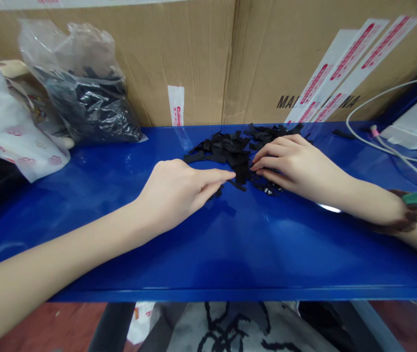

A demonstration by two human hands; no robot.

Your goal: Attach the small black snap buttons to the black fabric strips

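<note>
Fingertips pinched, the left hand (177, 190) reaches the black strips (226, 146) at mid-frame; I can't tell whether it, or the loosely curled right hand (292, 159), holds one. Looks like picking through them; next calls for separating a single strip.

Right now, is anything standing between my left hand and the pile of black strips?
Nothing visible does. Your left hand reaches right to the near side of the black strips; your right hand is over to their right, not between.
</note>
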